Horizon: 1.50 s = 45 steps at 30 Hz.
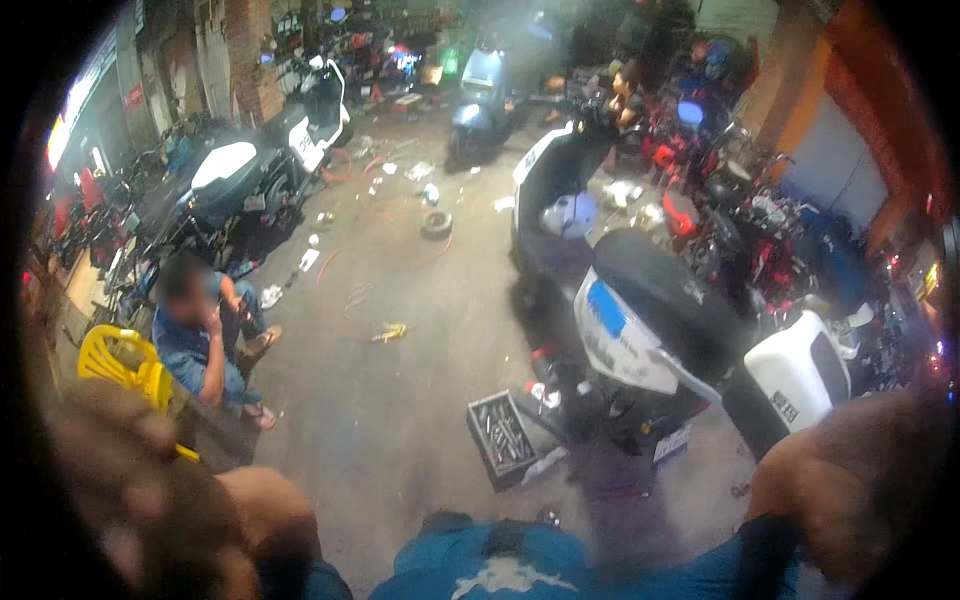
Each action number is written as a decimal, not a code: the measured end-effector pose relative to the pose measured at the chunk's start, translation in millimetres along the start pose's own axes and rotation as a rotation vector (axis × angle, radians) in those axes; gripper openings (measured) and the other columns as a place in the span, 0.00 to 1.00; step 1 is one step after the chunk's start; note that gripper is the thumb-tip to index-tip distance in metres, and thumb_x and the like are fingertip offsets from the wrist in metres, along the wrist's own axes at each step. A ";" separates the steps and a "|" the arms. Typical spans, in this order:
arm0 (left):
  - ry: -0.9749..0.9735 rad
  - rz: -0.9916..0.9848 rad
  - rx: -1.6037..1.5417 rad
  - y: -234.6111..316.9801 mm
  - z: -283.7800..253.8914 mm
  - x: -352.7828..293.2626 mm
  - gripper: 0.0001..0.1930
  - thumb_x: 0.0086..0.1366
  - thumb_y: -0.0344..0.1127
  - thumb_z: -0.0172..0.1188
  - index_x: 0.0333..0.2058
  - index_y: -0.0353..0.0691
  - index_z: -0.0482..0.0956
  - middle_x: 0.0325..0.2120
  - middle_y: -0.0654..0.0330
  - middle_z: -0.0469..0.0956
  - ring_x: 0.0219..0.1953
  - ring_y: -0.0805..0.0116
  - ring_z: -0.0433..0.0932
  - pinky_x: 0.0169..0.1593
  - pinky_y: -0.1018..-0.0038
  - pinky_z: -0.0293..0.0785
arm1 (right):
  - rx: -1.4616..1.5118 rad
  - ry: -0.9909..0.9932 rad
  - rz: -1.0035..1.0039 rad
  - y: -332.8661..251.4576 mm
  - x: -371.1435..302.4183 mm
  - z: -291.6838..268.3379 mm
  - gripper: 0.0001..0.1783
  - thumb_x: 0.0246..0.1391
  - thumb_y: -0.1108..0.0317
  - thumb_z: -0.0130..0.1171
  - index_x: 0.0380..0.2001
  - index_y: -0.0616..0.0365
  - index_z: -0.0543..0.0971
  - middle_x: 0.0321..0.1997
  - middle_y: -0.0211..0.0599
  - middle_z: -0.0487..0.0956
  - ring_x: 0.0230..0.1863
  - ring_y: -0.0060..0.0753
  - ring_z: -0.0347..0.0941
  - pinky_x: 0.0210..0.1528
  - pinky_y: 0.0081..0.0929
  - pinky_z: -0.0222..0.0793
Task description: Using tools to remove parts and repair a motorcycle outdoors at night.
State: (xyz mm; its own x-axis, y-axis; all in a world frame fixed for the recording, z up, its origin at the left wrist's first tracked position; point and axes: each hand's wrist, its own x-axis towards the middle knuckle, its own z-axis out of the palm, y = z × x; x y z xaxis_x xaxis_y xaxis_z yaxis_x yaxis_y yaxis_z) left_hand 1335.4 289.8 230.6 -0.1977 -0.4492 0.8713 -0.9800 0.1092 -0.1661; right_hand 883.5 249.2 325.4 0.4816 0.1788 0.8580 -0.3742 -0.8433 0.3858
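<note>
On the workshop floor (400, 420), just left of the white-panelled scooter (665, 285), we see a rectangular tray (515, 467) of metal tools (504, 430), a pale scrap (545, 465) by its near right corner. Our left hand (145, 480) and right hand (835, 490) (both blurred) show fingers whose grip we cannot tell.

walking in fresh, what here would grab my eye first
Probably the large white-and-black motor scooter, right of centre. Next, the bright yellow plastic chair at left, close to a seated person in blue clothes. Lower centre, an open grey rectangular tray of silvery metal pieces lies on the grey floor.
</note>
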 end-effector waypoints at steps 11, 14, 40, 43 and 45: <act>-1.124 -1.303 -0.589 78.8 192.9 -342.3 0.18 0.52 0.33 0.57 0.41 0.27 0.75 0.39 0.42 0.76 0.43 0.51 0.75 0.46 0.66 0.70 | 0.083 -1.215 1.705 -178.3 -412.5 62.2 0.25 0.42 0.55 0.60 0.42 0.60 0.76 0.41 0.48 0.77 0.46 0.48 0.72 0.48 0.36 0.67; -1.384 -1.388 -0.403 101.9 153.2 -463.3 0.08 0.44 0.28 0.60 0.24 0.29 0.77 0.22 0.47 0.78 0.28 0.51 0.77 0.33 0.65 0.71 | -0.016 -1.206 1.709 -205.7 -450.7 59.6 0.25 0.42 0.56 0.60 0.41 0.63 0.76 0.39 0.49 0.77 0.44 0.48 0.73 0.47 0.35 0.67; -1.469 -0.923 -0.470 -117.0 400.7 -307.3 0.19 0.49 0.43 0.57 0.37 0.38 0.78 0.35 0.44 0.77 0.41 0.47 0.75 0.43 0.60 0.71 | 0.010 -0.958 2.157 -158.4 -387.1 305.2 0.23 0.41 0.60 0.60 0.39 0.64 0.77 0.40 0.51 0.78 0.42 0.44 0.74 0.45 0.32 0.67; -1.351 -0.648 -0.495 -126.8 493.3 -217.9 0.10 0.50 0.32 0.53 0.31 0.34 0.76 0.31 0.41 0.76 0.37 0.46 0.76 0.39 0.56 0.70 | 0.120 -0.842 2.216 -144.7 -336.6 324.6 0.19 0.41 0.63 0.63 0.35 0.65 0.78 0.35 0.43 0.80 0.38 0.37 0.76 0.40 0.28 0.68; -1.123 -0.394 -0.667 -104.1 536.2 -83.3 0.06 0.49 0.30 0.54 0.26 0.35 0.75 0.25 0.45 0.76 0.28 0.50 0.76 0.31 0.57 0.71 | 0.155 -0.744 2.258 -144.2 -336.3 333.4 0.19 0.42 0.64 0.62 0.37 0.65 0.77 0.36 0.43 0.79 0.38 0.37 0.75 0.40 0.27 0.67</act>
State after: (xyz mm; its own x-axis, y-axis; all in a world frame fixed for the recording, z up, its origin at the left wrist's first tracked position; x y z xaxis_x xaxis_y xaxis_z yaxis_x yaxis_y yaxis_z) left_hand 1442.9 -159.7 -72.3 -0.1337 -0.9873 -0.0855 -0.8419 0.0676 0.5354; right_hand 1039.8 141.6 -131.8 -0.3220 -0.8119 -0.4869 -0.4919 0.5829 -0.6467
